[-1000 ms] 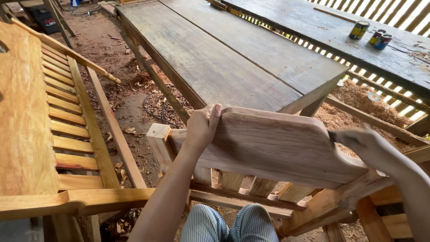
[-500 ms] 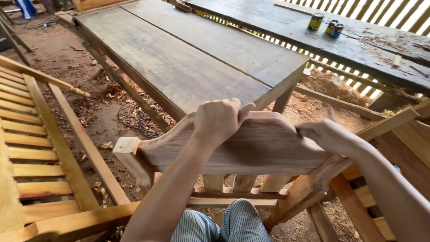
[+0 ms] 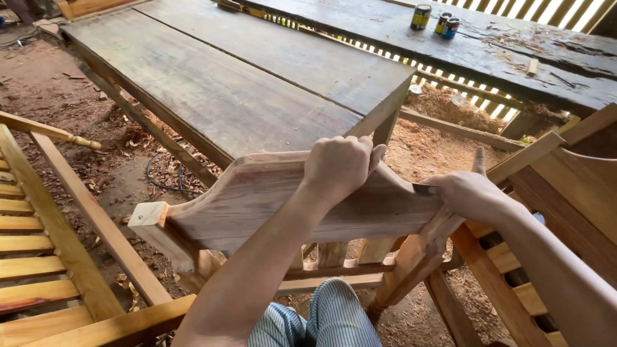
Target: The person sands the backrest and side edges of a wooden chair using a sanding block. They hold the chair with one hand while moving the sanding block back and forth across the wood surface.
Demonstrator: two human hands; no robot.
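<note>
- The curved reddish-brown wooden chair top rail [image 3: 257, 199] sits tilted on its slatted frame, just in front of the grey plank tabletop [image 3: 244, 83].
- The left hand [image 3: 339, 168] is clenched over the rail's upper edge.
- The right hand [image 3: 472, 193] grasps a thin dark metal blade [image 3: 425, 189] (only partly visible) touching the rail's right end.
- Three small paint tins [image 3: 437, 20] stand on the far workbench.

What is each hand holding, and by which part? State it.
Left hand grips the top edge of the curved wooden chair rail, fingers curled over it. Right hand holds a thin dark blade against the rail's right end.
</note>
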